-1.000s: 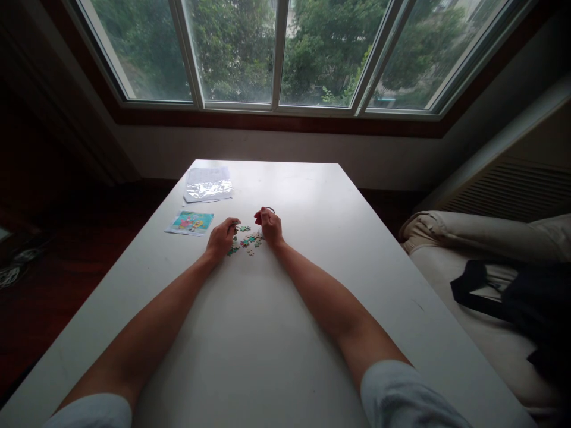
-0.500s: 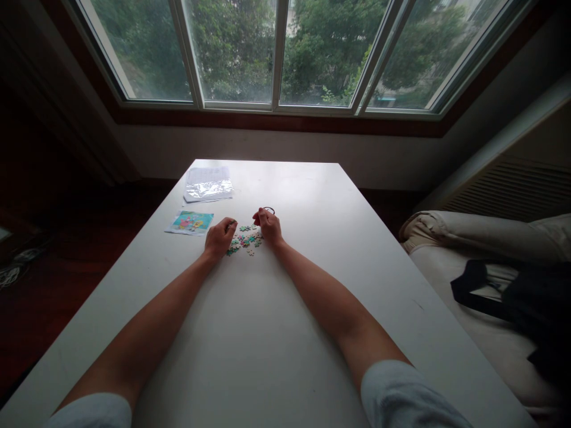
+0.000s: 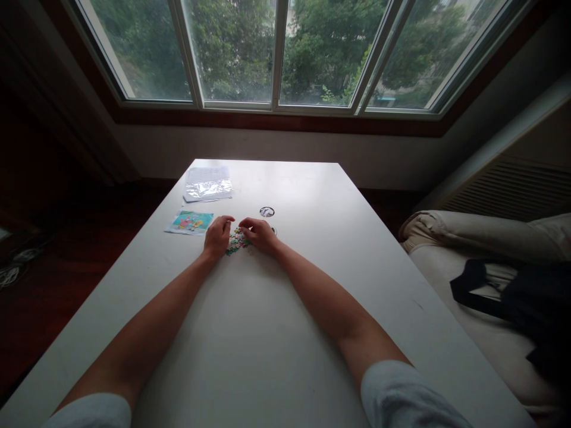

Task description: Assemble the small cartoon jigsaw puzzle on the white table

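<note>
A small heap of colourful jigsaw pieces (image 3: 236, 241) lies on the white table between my hands. At its left edge, my left hand (image 3: 217, 236) stands on its side, fingers curled and thumb close to them; I cannot make out what is in it. My right hand (image 3: 259, 234) reaches over the heap from the right. Its bent fingertips come together at the pieces, and the hand covers part of them. Behind it lies a round disc with a dark rim (image 3: 267, 211). Part of another round rim (image 3: 274, 230) shows beside the right hand.
A picture sheet with a turquoise cartoon scene (image 3: 191, 223) lies left of my left hand. Farther back are papers with a clear plastic bag (image 3: 208, 184). The white table (image 3: 267, 333) runs toward the window. A beige couch (image 3: 446, 273) with dark cloth stands at the right.
My right hand has moved left and down from the round disc onto the jigsaw pieces, uncovering the disc. My left hand has shifted slightly left, and the piece seen at its fingertips no longer shows.
</note>
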The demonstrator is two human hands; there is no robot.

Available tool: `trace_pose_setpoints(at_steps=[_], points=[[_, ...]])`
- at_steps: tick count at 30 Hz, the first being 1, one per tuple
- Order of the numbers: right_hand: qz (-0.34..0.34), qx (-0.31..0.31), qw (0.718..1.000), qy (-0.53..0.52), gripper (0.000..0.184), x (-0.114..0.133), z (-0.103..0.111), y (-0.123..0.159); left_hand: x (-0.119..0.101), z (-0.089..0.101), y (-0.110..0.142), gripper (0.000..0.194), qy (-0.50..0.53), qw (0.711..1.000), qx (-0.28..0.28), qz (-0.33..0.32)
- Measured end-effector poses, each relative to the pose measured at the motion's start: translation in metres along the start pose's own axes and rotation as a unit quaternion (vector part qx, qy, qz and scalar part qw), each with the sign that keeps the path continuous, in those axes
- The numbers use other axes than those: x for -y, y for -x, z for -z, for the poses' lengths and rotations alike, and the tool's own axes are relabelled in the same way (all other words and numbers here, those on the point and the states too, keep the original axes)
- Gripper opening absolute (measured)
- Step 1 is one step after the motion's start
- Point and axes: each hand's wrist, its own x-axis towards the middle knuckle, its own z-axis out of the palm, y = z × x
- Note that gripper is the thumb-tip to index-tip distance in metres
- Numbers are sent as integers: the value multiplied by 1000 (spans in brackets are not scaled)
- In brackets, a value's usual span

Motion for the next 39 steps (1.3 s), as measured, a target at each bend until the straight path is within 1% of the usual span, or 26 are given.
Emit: trace_pose_setpoints(at_steps=[2, 5, 7, 9, 11, 14, 17, 22, 26, 29, 32, 36, 39], points=[[56, 52, 997, 12, 22, 3, 0, 1, 2, 0, -1, 32, 6, 1000, 2, 14], [129, 116, 981, 84, 30, 9, 1, 3, 6, 2, -2, 33, 16, 999, -1, 47], [154, 143, 970, 126, 35, 13, 1, 5, 9, 3, -3, 33, 21, 998, -14, 64], [166, 156, 962, 152, 38, 17, -1, 6, 12, 5, -4, 33, 24, 996, -31, 75], [173, 155, 958, 166, 37, 19, -4, 7, 16, 6, -6, 33, 25, 995, -45, 86], [181, 141, 958, 172, 25, 18, -9, 6, 21, 5, -8, 32, 33, 992, -58, 105], [181, 122, 961, 171, 16, 14, -13, 5, 27, 2, -9, 32, 67, 989, -57, 123], [164, 97, 972, 139, 14, 10, -13, 4, 29, -2, -9, 32, 164, 976, -42, 134], [110, 68, 988, 87, 19, 8, -12, 3, 25, -4, -10, 31, 242, 962, -26, 125], [83, 49, 993, 63, 20, 6, -13, 2, 22, -4, -10, 30, 295, 946, -25, 132], [72, 38, 995, 50, 19, 5, -13, 1, 21, -4, -11, 30, 360, 920, -27, 153], [58, 15, 997, 40, 19, 5, -13, 1, 20, -3, -11, 33, 454, 875, -21, 168], [61, 10, 998, 30, 20, 4, -13, 1, 21, -1, -12, 34, 520, 832, -18, 190]])
